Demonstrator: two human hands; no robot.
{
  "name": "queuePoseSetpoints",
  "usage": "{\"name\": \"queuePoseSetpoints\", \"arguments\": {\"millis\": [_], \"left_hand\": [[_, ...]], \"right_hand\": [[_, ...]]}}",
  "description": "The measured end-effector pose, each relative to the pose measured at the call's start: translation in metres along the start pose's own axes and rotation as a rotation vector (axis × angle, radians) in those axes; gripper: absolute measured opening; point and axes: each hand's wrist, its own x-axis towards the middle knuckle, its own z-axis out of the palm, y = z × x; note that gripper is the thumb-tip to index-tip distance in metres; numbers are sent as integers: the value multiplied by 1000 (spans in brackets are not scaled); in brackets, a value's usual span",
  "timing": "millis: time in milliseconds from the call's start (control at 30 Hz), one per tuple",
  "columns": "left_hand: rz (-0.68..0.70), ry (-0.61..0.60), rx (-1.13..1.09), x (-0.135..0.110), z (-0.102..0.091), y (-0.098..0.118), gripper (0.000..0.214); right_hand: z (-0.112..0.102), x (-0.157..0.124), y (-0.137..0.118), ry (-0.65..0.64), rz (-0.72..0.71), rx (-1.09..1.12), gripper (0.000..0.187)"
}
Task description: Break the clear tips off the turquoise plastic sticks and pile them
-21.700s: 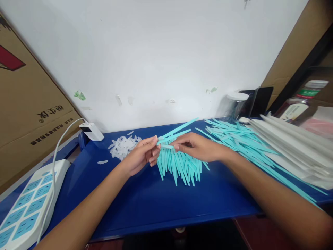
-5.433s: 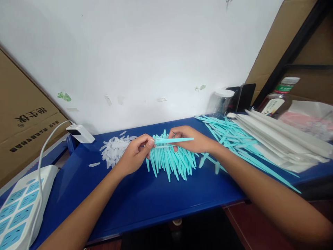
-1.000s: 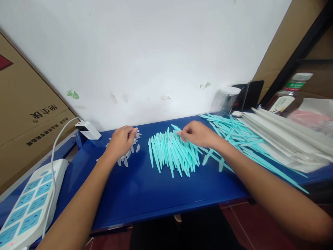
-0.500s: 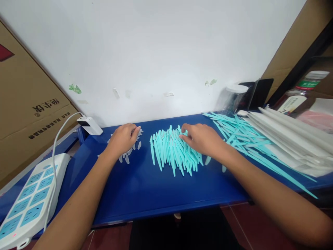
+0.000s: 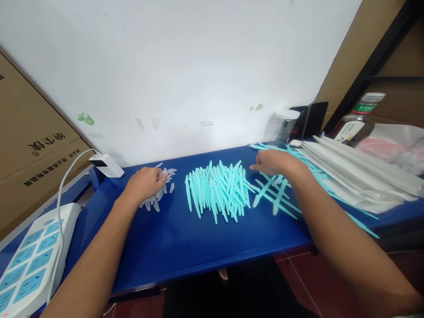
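Note:
A pile of short teal plastic sticks (image 5: 217, 191) lies in the middle of the blue table (image 5: 185, 247). My left hand (image 5: 144, 183) rests on a small heap of clear plastic caps (image 5: 162, 187), fingers curled into a pinch on them. My right hand (image 5: 273, 161) hovers to the right of the teal pile, over a few loose teal sticks (image 5: 273, 196), fingers bent together near a stick at the edge of the big spread of long teal sticks (image 5: 318, 176). What either hand holds is too small to make out.
A white power strip (image 5: 28, 260) with its cable and a white charger (image 5: 106, 165) sit at the left. Cardboard boxes (image 5: 29, 145) lean on the wall. White flat sleeves (image 5: 357, 174), a clear jar (image 5: 281, 128), a phone (image 5: 313, 119) and a bottle (image 5: 359, 119) crowd the right.
My right hand left the middle teal pile and moved right to the loose long sticks. My left hand stayed on the clear caps, sliding slightly left.

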Motion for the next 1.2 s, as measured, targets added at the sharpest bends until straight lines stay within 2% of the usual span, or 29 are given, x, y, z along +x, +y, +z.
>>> {"name": "queuePoseSetpoints", "arguments": {"millis": [100, 233, 367, 467, 600, 733, 800, 867, 1000, 1100, 1200], "left_hand": [[-13, 12, 56, 0, 1, -3, 40], [-83, -4, 115, 0, -1, -3, 40], [-159, -73, 132, -1, -4, -3, 43], [-203, -32, 133, -1, -7, -2, 46], [-179, 90, 101, -2, -8, 3, 47], [-102, 143, 83, -2, -6, 7, 43], [-86, 146, 71, -1, -5, 8, 42], [-80, 147, 63, -1, -5, 9, 41], [-75, 151, 57, -1, -6, 10, 40], [-78, 152, 51, -2, -6, 11, 38], [-92, 139, 54, -3, -7, 12, 38]], "right_hand": [[-4, 2, 17, -107, -29, 63, 39], [-7, 1, 36, -106, -109, 147, 37], [-2, -14, 50, -91, -183, 194, 42], [9, -36, 54, -10, -286, 232, 48], [31, -62, 52, 57, -391, 249, 76], [60, -70, 53, 175, -382, 200, 95], [73, -68, 58, 199, -349, 224, 91], [86, -64, 64, 242, -352, 237, 79], [104, -56, 72, 447, -330, 179, 54], [105, -58, 73, 527, -308, 180, 50], [97, -65, 73, 470, -382, 249, 50]]}}
